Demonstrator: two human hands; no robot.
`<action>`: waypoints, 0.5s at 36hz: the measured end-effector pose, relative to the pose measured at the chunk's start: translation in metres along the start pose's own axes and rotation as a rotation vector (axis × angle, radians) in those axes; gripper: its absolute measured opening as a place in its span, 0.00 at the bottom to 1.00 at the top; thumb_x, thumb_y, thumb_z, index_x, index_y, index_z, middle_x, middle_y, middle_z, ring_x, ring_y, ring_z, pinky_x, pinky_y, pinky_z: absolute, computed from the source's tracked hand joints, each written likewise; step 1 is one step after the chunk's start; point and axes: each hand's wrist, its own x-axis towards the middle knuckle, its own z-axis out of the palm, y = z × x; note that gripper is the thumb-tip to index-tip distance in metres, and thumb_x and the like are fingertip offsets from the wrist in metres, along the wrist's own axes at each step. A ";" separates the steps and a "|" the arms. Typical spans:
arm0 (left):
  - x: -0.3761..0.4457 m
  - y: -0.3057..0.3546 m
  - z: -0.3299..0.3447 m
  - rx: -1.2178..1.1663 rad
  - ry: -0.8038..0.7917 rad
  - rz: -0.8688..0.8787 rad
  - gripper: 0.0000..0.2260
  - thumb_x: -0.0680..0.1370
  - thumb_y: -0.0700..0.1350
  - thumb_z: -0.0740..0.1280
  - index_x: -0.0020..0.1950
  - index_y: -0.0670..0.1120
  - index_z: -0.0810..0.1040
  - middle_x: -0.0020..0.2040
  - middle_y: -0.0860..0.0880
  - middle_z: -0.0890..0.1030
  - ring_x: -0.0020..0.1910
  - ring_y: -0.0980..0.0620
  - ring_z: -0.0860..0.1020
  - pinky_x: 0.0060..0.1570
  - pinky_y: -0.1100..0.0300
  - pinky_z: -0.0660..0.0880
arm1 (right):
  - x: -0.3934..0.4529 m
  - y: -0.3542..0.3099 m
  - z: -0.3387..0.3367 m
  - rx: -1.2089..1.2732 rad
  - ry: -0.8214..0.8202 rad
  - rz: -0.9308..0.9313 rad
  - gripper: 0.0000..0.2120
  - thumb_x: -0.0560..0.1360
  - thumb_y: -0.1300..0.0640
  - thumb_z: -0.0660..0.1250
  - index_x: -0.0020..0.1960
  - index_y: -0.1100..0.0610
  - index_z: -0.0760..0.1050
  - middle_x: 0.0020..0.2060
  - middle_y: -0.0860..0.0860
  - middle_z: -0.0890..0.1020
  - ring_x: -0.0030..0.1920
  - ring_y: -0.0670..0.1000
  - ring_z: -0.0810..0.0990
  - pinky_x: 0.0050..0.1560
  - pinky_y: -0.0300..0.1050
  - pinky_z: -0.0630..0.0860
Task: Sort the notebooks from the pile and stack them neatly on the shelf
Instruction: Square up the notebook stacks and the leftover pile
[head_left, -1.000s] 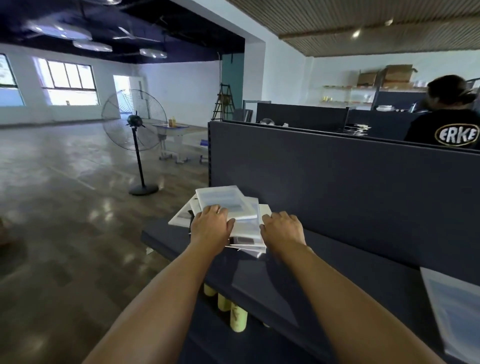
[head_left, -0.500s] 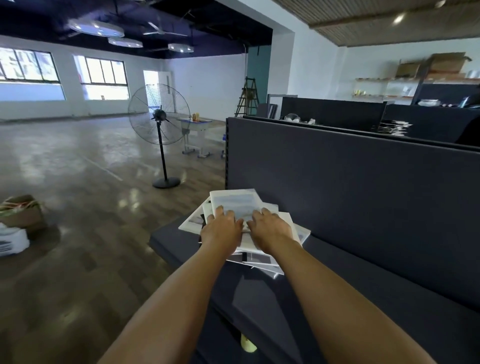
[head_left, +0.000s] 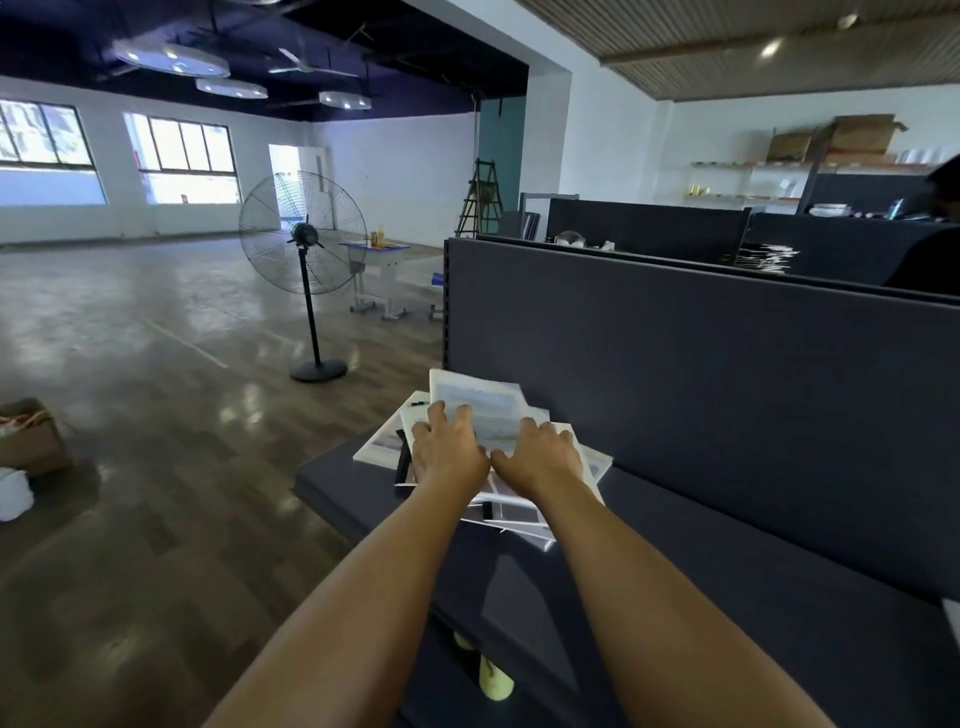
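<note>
A messy pile of white notebooks (head_left: 524, 514) lies at the left end of the dark shelf board (head_left: 701, 561). The top notebook (head_left: 480, 397) has a pale blue cover and sits askew. My left hand (head_left: 449, 452) rests flat on its near left part, fingers spread. Beside it, thumbs almost touching, my right hand (head_left: 540, 457) lies with straight fingers on the same notebook's right side. Neither hand curls round anything. The lower notebooks are partly hidden under my hands.
The shelf's dark back panel (head_left: 701, 395) rises right behind the pile. Yellow objects (head_left: 493, 683) stand on a lower level. A standing fan (head_left: 306, 260) and a cardboard box (head_left: 31, 441) are on the floor to the left. A person (head_left: 930, 249) stands at the far right.
My right hand has slid left from the pile's right edge onto the top notebook, close to my left hand. The view has turned a little to the left.
</note>
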 end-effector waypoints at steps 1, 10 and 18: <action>-0.002 0.002 -0.002 -0.004 0.012 0.010 0.23 0.78 0.45 0.65 0.73 0.50 0.63 0.75 0.43 0.57 0.68 0.40 0.63 0.63 0.51 0.66 | -0.003 -0.001 -0.001 0.018 -0.005 0.032 0.30 0.77 0.41 0.59 0.71 0.58 0.60 0.67 0.57 0.69 0.67 0.59 0.66 0.63 0.51 0.67; -0.028 0.015 -0.012 -0.353 -0.056 -0.147 0.35 0.78 0.34 0.60 0.79 0.47 0.44 0.71 0.39 0.64 0.65 0.40 0.70 0.60 0.47 0.72 | -0.032 0.011 -0.010 0.153 0.002 0.236 0.26 0.74 0.46 0.61 0.67 0.58 0.65 0.59 0.55 0.76 0.64 0.57 0.69 0.59 0.50 0.73; -0.056 0.029 -0.004 -0.482 -0.050 -0.050 0.24 0.78 0.35 0.55 0.74 0.48 0.63 0.64 0.42 0.74 0.60 0.42 0.74 0.60 0.46 0.73 | -0.068 0.036 -0.011 0.291 -0.011 0.458 0.31 0.71 0.45 0.63 0.70 0.56 0.63 0.65 0.56 0.71 0.66 0.58 0.67 0.62 0.50 0.67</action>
